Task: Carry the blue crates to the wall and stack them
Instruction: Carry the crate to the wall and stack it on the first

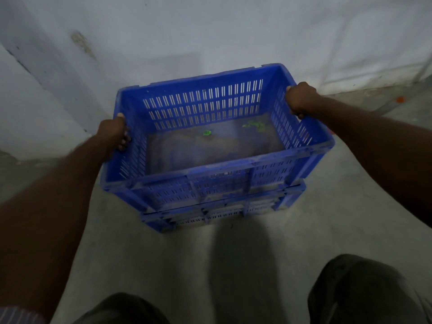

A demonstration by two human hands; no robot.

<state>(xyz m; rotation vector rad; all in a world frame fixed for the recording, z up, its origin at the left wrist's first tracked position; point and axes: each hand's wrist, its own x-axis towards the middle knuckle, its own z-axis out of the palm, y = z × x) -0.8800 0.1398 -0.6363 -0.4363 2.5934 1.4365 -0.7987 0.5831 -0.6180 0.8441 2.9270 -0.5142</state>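
Note:
A blue slotted crate point(217, 181) fills the middle of the head view, open side up, with a dusty floor and a few green scraps inside. It sits on or just above a second blue crate point(217, 217), of which only the front edge shows beneath it. My left hand point(115, 134) grips the top crate's left rim. At the opposite rim, my right hand point(300, 99) holds the right side. The white wall point(210, 31) stands right behind both crates.
The grey concrete floor point(163, 253) spreads in front of the crates, crossed by my shadow. My knees point(357, 293) show at the bottom edge. A wall corner juts out on the left point(35, 101). A small orange speck point(400, 99) lies at the far right.

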